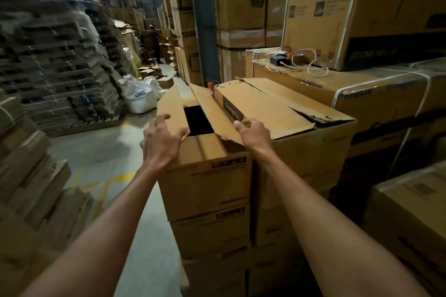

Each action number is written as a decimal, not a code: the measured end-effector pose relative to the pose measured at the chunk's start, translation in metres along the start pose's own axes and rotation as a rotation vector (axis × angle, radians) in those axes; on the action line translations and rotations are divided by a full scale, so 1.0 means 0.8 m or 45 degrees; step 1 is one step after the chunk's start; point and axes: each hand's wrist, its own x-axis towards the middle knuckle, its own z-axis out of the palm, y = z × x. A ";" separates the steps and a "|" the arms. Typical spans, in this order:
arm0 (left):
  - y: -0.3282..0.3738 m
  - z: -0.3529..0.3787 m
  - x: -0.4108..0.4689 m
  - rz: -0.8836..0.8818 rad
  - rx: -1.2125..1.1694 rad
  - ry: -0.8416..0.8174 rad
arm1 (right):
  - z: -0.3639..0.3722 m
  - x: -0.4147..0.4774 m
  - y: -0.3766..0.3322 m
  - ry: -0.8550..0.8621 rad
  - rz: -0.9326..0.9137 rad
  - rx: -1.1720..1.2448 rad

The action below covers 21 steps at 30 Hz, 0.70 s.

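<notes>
A brown cardboard box (207, 183) stands on top of a stack of similar boxes right in front of me, its top partly open with a dark gap (198, 119) between the flaps. My left hand (161, 138) holds the left flap (170, 106), fingers over its outer side and thumb at its inner edge. My right hand (254, 134) grips the near edge of the right flap (214, 111), fingers curled over it. A second box (309, 149) with torn, loosely folded flaps stands against its right side.
Strapped cartons (376, 94) rise to the right, with a black charger and white cable (299, 60) on one. Stacked flat cardboard (60, 75) and white sacks (138, 96) line the left of a concrete aisle (106, 152). A small red extinguisher (211, 87) stands behind the box. A person (154, 43) stands far down the aisle.
</notes>
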 end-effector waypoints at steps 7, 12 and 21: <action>-0.067 0.013 -0.014 -0.595 -0.354 -0.108 | 0.046 0.009 0.042 -0.121 0.515 0.077; -0.104 0.031 -0.036 -0.900 -0.947 -0.256 | 0.065 0.011 0.084 -0.141 0.658 0.341; -0.122 0.028 -0.057 -0.950 -1.264 -0.488 | 0.091 -0.030 0.070 0.086 0.675 0.553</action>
